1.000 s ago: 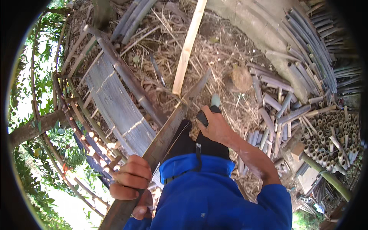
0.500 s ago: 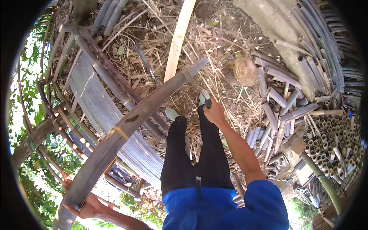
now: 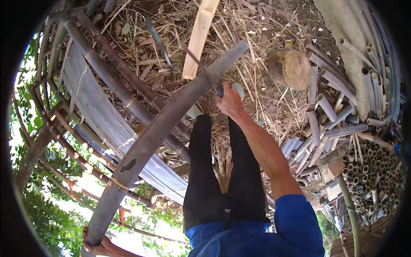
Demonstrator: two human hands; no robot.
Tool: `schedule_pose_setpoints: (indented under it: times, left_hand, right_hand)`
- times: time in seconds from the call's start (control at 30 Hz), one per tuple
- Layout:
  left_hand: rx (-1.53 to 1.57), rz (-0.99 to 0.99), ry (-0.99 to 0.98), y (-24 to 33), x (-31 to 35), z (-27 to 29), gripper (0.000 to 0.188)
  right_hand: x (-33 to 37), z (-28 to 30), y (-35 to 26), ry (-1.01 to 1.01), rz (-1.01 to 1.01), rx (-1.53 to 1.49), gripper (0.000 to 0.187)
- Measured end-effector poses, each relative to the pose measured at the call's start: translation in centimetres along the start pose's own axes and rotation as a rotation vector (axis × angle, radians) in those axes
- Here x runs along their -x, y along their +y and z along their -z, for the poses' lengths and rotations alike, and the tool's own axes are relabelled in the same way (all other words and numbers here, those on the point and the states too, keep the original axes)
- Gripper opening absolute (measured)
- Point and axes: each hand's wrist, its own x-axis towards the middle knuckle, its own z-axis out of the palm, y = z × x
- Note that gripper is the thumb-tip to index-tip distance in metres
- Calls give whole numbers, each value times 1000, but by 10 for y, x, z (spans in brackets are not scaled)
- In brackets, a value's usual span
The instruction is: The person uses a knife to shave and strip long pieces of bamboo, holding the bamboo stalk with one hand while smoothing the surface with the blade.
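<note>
Gripping a long, stiff, likely heavy bamboo pole [image 3: 158, 128] at its base, the left hand [image 3: 100, 246] steadies it while the right hand [image 3: 229, 100] closes around a knife handle [image 3: 219, 91] near the pole's far end.

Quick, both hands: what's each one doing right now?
Left hand: closed around the lower end of the long bamboo pole.
Right hand: closed on a knife handle, blade against the pole.
</note>
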Motion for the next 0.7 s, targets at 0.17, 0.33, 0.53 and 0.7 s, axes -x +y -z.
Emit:
schedule_pose_setpoints:
  times: [0.17, 0.33, 0.53, 0.7]
  left_hand:
    - [-120, -91, 13, -35, 0, -55, 35]
    - [-120, -67, 264, 90, -21, 151, 34]
    - [-201, -132, 495, 65, -41, 123, 28]
    - [-205, -172, 532, 37, -21, 77, 25]
  right_hand:
    - [14, 3, 3, -57, 19, 20, 42]
    - [25, 3, 11, -94, 96, -56, 43]
    - [19, -3, 20, -17, -17, -10, 45]
    - [23, 1, 27, 5, 34, -13, 43]
